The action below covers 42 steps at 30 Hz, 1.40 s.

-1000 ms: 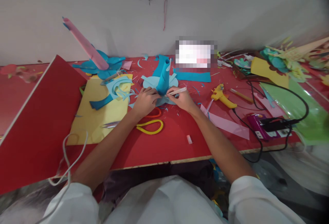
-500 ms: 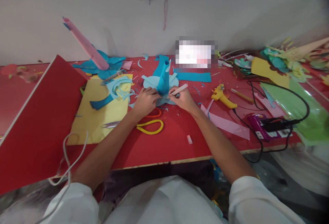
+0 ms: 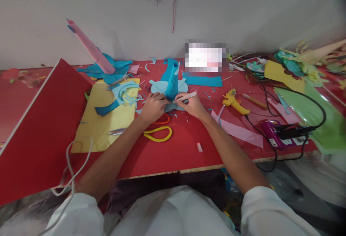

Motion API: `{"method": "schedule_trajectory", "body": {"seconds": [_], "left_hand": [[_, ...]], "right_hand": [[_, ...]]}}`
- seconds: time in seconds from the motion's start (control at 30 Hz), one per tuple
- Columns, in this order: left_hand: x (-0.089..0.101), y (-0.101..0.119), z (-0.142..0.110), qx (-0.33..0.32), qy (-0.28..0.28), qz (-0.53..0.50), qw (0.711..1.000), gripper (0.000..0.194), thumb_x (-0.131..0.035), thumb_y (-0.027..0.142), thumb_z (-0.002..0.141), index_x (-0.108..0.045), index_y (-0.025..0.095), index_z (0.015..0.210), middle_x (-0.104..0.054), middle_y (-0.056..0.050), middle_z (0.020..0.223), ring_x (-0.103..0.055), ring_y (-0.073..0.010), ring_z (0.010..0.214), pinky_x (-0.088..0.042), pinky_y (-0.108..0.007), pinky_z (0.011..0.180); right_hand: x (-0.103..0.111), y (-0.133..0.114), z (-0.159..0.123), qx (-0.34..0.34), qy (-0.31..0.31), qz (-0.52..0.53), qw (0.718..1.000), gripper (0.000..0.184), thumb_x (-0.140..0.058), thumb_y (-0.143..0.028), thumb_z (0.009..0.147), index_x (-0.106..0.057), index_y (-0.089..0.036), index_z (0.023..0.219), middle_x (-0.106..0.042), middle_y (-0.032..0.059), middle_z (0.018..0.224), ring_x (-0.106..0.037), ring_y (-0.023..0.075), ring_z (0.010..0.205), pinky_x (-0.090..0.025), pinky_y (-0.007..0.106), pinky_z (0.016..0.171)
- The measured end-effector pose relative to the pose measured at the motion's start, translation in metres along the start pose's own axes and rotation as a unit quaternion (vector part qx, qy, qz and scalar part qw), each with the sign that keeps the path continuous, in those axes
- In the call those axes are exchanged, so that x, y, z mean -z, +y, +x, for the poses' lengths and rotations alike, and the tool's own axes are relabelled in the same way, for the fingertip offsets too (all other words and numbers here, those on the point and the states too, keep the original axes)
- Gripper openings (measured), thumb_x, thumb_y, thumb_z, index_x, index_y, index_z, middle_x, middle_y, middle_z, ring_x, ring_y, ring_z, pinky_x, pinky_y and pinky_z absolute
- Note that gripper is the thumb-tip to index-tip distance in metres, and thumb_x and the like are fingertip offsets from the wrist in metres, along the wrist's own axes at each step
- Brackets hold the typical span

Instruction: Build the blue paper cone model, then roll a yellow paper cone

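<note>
A dark blue rolled-paper tube stands upright on a light blue paper base with rounded lobes. My left hand is closed at the left front of the tube, its fingertips on the base. In a pen-like grip, my right hand holds a pale, slim stick; its tip points at the foot of the tube. The exact contact is too small to make out. Scissors with yellow and orange handles lie below my left wrist, partly covered by my forearm.
A yellow glue gun lies on the right, near a purple power strip with black cables. Left are yellow sheets with blue scraps and a slanted red board. Behind stands a pink paper tube on blue petals.
My right hand and the stick have shifted slightly left, toward the foot of the tube. My left hand stays in place.
</note>
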<state>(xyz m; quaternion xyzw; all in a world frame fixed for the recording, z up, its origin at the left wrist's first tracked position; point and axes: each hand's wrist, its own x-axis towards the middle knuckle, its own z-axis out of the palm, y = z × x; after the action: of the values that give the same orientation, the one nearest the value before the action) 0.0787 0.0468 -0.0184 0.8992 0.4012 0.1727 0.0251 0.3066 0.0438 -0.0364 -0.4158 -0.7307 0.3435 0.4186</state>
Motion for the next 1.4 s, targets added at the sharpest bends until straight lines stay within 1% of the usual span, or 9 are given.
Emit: {"method": "schedule_trajectory", "body": {"seconds": [0.13, 0.27, 0.43, 0.67, 1.03, 1.2, 1.4], "left_hand": [[0.000, 0.000, 0.000, -0.001, 0.003, -0.003, 1.000, 0.037, -0.049, 0.006, 0.093, -0.081, 0.022, 0.104, -0.076, -0.008, 0.104, -0.061, -0.0278, 0.102, -0.043, -0.044, 0.091], [0.000, 0.000, 0.000, 0.001, -0.001, -0.003, 1.000, 0.037, -0.049, 0.006, 0.093, -0.081, 0.022, 0.104, -0.075, -0.008, 0.102, -0.061, -0.0277, 0.102, -0.043, -0.044, 0.090], [0.000, 0.000, 0.000, 0.004, -0.004, 0.001, 1.000, 0.035, -0.050, 0.007, 0.094, -0.081, 0.022, 0.103, -0.075, -0.008, 0.103, -0.061, -0.0280, 0.103, -0.042, -0.045, 0.090], [-0.001, -0.001, 0.000, 0.001, -0.001, 0.000, 1.000, 0.036, -0.049, 0.007, 0.095, -0.080, 0.022, 0.104, -0.076, -0.007, 0.105, -0.061, -0.0278, 0.103, -0.042, -0.045, 0.091], [0.000, 0.000, 0.000, 0.003, -0.001, -0.007, 1.000, 0.036, -0.049, 0.008, 0.095, -0.080, 0.023, 0.105, -0.076, -0.008, 0.106, -0.061, -0.0283, 0.104, -0.043, -0.045, 0.092], [0.001, 0.001, 0.000, 0.003, -0.004, -0.006, 1.000, 0.037, -0.048, 0.008, 0.095, -0.080, 0.021, 0.105, -0.076, -0.008, 0.105, -0.062, -0.0284, 0.105, -0.043, -0.046, 0.093], [0.001, 0.000, 0.000, 0.007, -0.007, -0.010, 1.000, 0.037, -0.048, 0.008, 0.095, -0.081, 0.022, 0.106, -0.075, -0.009, 0.106, -0.061, -0.0280, 0.104, -0.043, -0.046, 0.093]], "right_hand": [[0.000, 0.002, 0.001, 0.003, 0.022, -0.001, 1.000, 0.022, -0.060, -0.041, 0.095, -0.069, -0.021, 0.092, -0.074, 0.0053, 0.085, -0.066, 0.0179, 0.073, -0.050, 0.029, 0.064], [0.000, 0.006, 0.001, 0.002, 0.010, -0.004, 1.000, 0.022, -0.062, -0.042, 0.094, -0.069, -0.021, 0.091, -0.074, 0.0051, 0.084, -0.066, 0.0185, 0.073, -0.050, 0.030, 0.066], [0.000, 0.007, 0.001, 0.002, 0.015, -0.001, 1.000, 0.021, -0.062, -0.040, 0.094, -0.070, -0.021, 0.091, -0.074, 0.0044, 0.083, -0.066, 0.0182, 0.073, -0.050, 0.030, 0.066], [0.002, 0.003, 0.001, -0.014, 0.021, 0.008, 1.000, 0.023, -0.063, -0.042, 0.093, -0.069, -0.020, 0.090, -0.074, 0.0053, 0.082, -0.065, 0.0181, 0.072, -0.050, 0.029, 0.064], [0.001, 0.001, 0.001, -0.025, 0.008, 0.017, 1.000, 0.022, -0.065, -0.042, 0.090, -0.069, -0.021, 0.088, -0.075, 0.0046, 0.079, -0.067, 0.0185, 0.071, -0.050, 0.030, 0.062], [0.002, -0.003, 0.001, -0.026, 0.024, 0.019, 0.999, 0.018, -0.064, -0.038, 0.090, -0.068, -0.020, 0.087, -0.074, 0.0051, 0.078, -0.066, 0.0183, 0.069, -0.050, 0.031, 0.063], [0.002, -0.007, 0.000, -0.033, 0.025, 0.021, 0.999, 0.017, -0.063, -0.036, 0.089, -0.067, -0.021, 0.085, -0.073, 0.0054, 0.078, -0.066, 0.0195, 0.072, -0.050, 0.030, 0.062]]}}
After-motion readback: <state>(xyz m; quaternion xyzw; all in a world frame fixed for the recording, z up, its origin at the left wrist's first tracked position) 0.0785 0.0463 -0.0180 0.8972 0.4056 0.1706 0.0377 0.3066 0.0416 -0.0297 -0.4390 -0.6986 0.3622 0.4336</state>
